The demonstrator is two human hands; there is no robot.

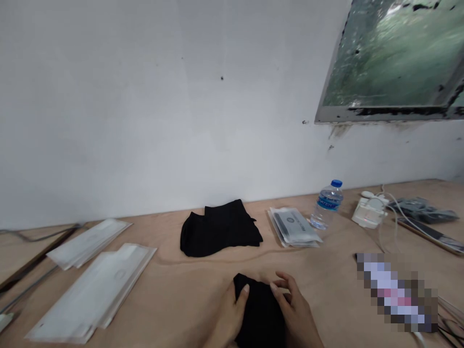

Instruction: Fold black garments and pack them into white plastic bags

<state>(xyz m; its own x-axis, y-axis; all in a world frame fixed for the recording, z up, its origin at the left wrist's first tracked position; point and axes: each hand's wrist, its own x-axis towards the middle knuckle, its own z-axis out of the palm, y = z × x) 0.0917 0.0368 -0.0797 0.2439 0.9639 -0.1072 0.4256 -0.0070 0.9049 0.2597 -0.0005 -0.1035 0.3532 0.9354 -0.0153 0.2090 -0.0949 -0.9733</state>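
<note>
A wooden worktop [203, 285] meets a white wall [108, 106], holding a black cloth pile [217, 229] and flat plastic packets [94, 290]. A bunched black cloth [259, 311] lies between the left hand [228, 314] and right hand [295, 309], each grip clamped on its side. The frame cuts off its lower end; a blurred patch [397, 292] hides whatever lies at right.

On my plywood table [319, 270] I log 2 stacks of flat packets [92, 290] at left and 1 folded cloth [217, 229] at centre, by the wall [145, 121]. Right of it sit 1 packet [294, 227], 1 water bottle [328, 205] and 1 charger [369, 210], in that order.
</note>
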